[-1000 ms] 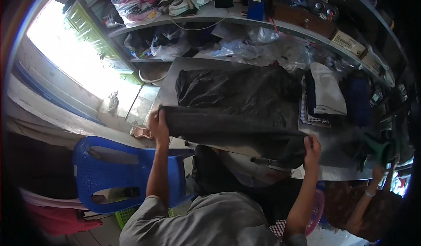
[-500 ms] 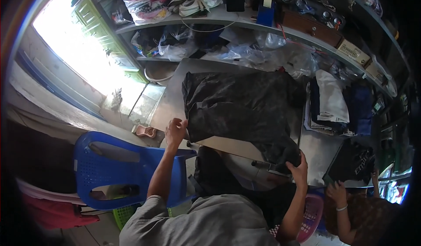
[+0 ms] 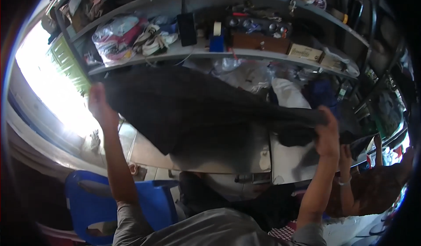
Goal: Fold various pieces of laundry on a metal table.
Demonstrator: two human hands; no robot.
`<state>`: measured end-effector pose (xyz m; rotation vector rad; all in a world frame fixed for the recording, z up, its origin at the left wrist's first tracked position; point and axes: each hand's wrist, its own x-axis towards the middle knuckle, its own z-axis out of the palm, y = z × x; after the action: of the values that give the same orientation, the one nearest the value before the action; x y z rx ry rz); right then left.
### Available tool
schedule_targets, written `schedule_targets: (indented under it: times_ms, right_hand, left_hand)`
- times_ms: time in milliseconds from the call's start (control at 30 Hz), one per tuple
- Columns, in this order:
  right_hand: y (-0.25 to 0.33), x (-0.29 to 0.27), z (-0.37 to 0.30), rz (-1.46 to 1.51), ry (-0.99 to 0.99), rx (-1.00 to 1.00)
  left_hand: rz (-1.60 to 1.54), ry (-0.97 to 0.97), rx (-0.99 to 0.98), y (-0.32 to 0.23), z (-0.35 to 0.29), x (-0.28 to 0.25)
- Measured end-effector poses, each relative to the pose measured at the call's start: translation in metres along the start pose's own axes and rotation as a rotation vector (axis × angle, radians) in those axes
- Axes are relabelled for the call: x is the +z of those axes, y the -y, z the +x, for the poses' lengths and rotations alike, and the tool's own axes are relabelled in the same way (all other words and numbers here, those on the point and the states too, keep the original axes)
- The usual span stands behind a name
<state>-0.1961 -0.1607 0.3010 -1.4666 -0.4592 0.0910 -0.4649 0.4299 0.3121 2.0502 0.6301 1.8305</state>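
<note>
- Holds limp, matte, dark cloth (image 3: 188, 101) with left hand (image 3: 103, 108), left of frame.
- Clutches its narrowed, bunched end with right hand (image 3: 327, 134), right of frame.
- Suspends it above smooth, shiny bench (image 3: 151, 151).

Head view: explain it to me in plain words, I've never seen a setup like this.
There is no machine here, just a person's bare hands. The picture comes from a wide fisheye camera worn on that person's head, looking down, so straight edges curve near the rim. The left hand and right hand hold a dark cloth stretched between them, raised over a table. Behind it, toward the right, show a white cloth and a blue cloth; what they rest on is hidden. Another person's hand is at the far right.
</note>
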Motion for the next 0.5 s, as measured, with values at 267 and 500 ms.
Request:
schedule_targets:
  times_ms: [267,500]
  right_hand:
    - [0.063,0.024,0.149,0.131,-0.009,-0.088]
    - [0.17,0.023,0.073,-0.003,-0.581,-0.613]
  left_hand:
    - [-0.303,-0.03,-0.163,-0.006,0.121,0.112]
    - [-0.536,-0.004,-0.035,-0.075,0.121,0.031]
